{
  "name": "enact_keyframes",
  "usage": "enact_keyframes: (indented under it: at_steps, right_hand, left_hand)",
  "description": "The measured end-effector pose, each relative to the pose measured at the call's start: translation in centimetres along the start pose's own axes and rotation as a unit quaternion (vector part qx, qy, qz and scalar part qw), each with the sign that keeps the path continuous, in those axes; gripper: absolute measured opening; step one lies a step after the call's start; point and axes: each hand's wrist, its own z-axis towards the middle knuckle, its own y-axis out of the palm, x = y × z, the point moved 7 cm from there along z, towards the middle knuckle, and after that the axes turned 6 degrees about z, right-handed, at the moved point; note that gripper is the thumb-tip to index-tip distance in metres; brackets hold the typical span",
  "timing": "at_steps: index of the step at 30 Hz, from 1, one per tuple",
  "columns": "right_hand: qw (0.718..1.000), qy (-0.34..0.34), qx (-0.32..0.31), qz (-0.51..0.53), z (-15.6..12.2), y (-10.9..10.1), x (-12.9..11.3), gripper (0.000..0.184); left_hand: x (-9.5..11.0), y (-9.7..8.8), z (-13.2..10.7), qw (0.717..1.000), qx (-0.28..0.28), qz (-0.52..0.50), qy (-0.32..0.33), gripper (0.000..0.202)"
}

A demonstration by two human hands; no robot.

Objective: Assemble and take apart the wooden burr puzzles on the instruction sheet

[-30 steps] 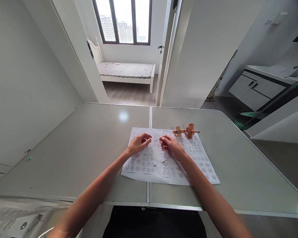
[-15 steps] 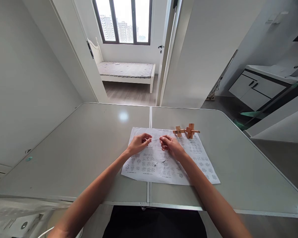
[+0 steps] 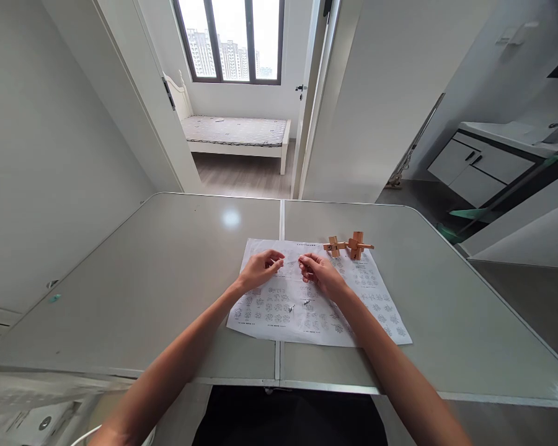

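Observation:
A printed paper sheet (image 3: 323, 334) with rows of small diagrams lies on the table under both hands. My left hand (image 3: 261, 267) is over its left part, fingers loosely curled, thumb apart from them, nothing visible between. Across a small gap, my right hand (image 3: 320, 271) has thumb and forefinger pressed together; whatever they may pinch is too small to make out. Two small silvery metal pieces, a left one (image 3: 291, 308) and a right one (image 3: 307, 302), rest on the paper nearer to me. Beyond my right hand sit two wooden interlocking puzzles, a smaller one (image 3: 335, 246) and a larger one (image 3: 357, 245).
The pale table (image 3: 121, 297) has a seam (image 3: 278, 362) down its middle and a raised metal edge. Past its far side are a doorway and a bed (image 3: 237, 131). A sink cabinet (image 3: 483, 162) stands at the right.

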Motion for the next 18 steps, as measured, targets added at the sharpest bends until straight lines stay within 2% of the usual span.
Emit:
enact_keyframes:
  at_steps: [18]
  right_hand:
    - [1.000, -0.001, -0.006, 0.012, 0.14, -0.05, 0.12, 0.048]
  left_hand:
    - [0.00, -0.10, 0.01, 1.000, 0.006, 0.004, 0.007, 0.038]
